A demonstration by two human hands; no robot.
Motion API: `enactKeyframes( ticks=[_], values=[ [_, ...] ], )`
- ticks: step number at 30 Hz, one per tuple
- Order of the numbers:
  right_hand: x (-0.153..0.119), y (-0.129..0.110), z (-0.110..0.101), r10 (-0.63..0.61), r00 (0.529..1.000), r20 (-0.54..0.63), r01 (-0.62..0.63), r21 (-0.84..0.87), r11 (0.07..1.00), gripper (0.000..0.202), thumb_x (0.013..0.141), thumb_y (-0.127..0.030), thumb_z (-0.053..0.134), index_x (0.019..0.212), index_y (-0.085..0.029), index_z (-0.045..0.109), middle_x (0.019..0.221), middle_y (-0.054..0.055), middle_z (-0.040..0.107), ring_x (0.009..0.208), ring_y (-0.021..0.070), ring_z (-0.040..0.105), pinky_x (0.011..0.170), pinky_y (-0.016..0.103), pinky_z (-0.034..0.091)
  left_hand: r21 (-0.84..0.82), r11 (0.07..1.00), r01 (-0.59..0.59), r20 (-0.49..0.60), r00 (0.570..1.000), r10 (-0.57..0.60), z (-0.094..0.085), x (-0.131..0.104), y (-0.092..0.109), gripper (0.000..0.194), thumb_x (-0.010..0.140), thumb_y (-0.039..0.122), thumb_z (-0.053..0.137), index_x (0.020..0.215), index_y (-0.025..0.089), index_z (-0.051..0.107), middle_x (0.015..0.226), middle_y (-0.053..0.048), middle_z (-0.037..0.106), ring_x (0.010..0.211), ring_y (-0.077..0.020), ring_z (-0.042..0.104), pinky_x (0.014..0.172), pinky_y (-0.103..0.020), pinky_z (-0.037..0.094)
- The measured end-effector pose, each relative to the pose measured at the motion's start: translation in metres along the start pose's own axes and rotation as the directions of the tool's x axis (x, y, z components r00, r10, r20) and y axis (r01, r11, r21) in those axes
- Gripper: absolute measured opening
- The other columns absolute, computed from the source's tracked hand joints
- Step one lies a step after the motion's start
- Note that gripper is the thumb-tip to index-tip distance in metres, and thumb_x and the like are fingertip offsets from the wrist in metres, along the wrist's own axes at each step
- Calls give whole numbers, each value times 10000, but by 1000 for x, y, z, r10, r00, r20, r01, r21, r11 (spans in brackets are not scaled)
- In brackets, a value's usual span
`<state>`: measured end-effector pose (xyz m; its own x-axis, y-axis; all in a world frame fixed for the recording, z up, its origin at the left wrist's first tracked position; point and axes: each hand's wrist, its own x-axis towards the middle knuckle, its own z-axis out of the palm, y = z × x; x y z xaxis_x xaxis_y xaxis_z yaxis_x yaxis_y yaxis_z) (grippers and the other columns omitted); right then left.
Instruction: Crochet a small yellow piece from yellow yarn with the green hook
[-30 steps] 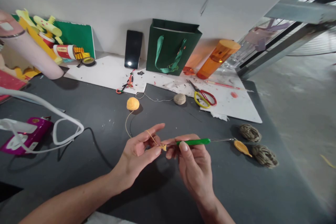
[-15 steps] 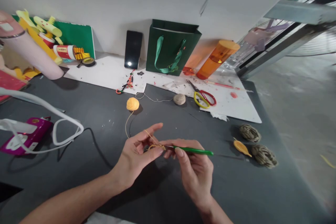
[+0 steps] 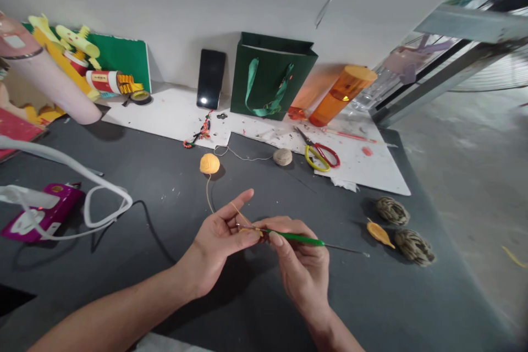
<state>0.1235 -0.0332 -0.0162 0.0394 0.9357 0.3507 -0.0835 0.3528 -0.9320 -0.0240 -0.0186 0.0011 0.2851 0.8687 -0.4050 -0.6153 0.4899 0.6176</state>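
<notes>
Between thumb and fingers, my left hand pinches a small piece of yellow crochet work, mostly covered by the fingertips. A strand of yellow yarn runs up over its raised index finger. My right hand grips a crochet hook by its green handle. The hook's metal tip passes through the work and shows on the left side, near the left fingers. From the far end of the handle a thin metal shaft sticks out to the right. The yellow yarn ball lies beyond my left hand, its strand leading down to that hand.
Scissors and a beige yarn ball lie farther back. At right are two grey-green yarn bundles and a yellow crocheted leaf. A green bag, phone and orange bottle stand behind. A purple power strip with cables sits left.
My right hand has moved slightly left, pushing the hook farther through the work, so its tip now shows beyond the stitches. The yarn strand from the ball has shifted right.
</notes>
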Motion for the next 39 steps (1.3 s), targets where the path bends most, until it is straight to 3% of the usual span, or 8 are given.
enactKeyframes(
  ticks=[6, 12, 15, 19, 22, 27, 31, 39],
  values=[
    [0, -6, -3, -234, 964, 122, 263, -366, 893, 319, 887, -33, 643, 1088, -264, 731, 999, 50, 804, 846, 194, 749, 759, 338, 609, 50, 998, -38, -48, 998, 41, -1, -2, -2, 730, 608, 209, 950, 1291, 260, 697, 647, 59, 656, 662, -69, 568, 703, -227, 443],
    [-1, -1, 2, -115, 993, 17, 116, -125, 985, 282, 895, -67, 668, 1036, -292, 763, 970, 27, 803, 839, 182, 753, 717, 301, 624, -37, 997, 60, -5, 998, -60, -1, 0, 1, 671, 586, 186, 956, 1214, 282, 741, 624, 74, 653, 624, -51, 565, 714, -219, 451],
    [0, -2, 1, -45, 999, 13, 46, -76, 996, 228, 905, -93, 665, 1002, -276, 760, 925, 30, 799, 839, 180, 749, 718, 297, 628, 26, 1000, 8, -38, 999, -7, -1, -2, 0, 738, 585, 200, 958, 1275, 271, 705, 647, 69, 666, 654, -67, 581, 729, -233, 464],
    [1, -7, 1, -196, 978, 68, 207, -308, 928, 283, 878, -36, 654, 1040, -248, 748, 949, 47, 799, 813, 182, 744, 716, 311, 614, 152, 978, -140, -88, 984, 154, -1, -3, -3, 767, 639, 235, 935, 1350, 234, 649, 679, 51, 693, 691, -87, 593, 751, -249, 467],
    [0, -6, 3, -317, 946, 69, 318, -392, 863, 371, 847, -1, 684, 1089, -273, 757, 994, 40, 805, 801, 180, 742, 714, 319, 603, 82, 992, -96, -70, 992, 102, -1, -2, -4, 740, 641, 226, 931, 1330, 222, 662, 670, 54, 692, 693, -91, 602, 776, -261, 466],
    [-3, 5, 8, -73, 995, -63, 67, -90, 994, 309, 877, -69, 703, 1028, -323, 792, 967, 16, 804, 842, 180, 745, 729, 305, 621, -76, 996, 49, -20, 999, -50, -1, 1, -2, 617, 624, 150, 928, 1202, 251, 736, 617, 83, 664, 642, -60, 575, 787, -240, 443],
    [-4, 11, 9, 109, 989, -101, -94, 144, 985, 161, 881, -192, 748, 966, -316, 806, 892, 15, 809, 824, 180, 755, 714, 290, 629, -104, 992, 78, 2, 997, -78, -1, 1, -1, 598, 621, 133, 926, 1178, 257, 747, 597, 91, 643, 631, -60, 572, 812, -249, 437],
    [-5, 10, 3, 206, 971, -125, -193, 109, 975, 124, 966, -313, 645, 968, -224, 731, 874, 53, 788, 668, 164, 728, 601, 289, 607, -105, 992, 74, 19, 997, -73, 0, 1, -1, 600, 627, 140, 919, 1190, 250, 742, 618, 75, 645, 692, -104, 611, 878, -318, 444]
  ],
)
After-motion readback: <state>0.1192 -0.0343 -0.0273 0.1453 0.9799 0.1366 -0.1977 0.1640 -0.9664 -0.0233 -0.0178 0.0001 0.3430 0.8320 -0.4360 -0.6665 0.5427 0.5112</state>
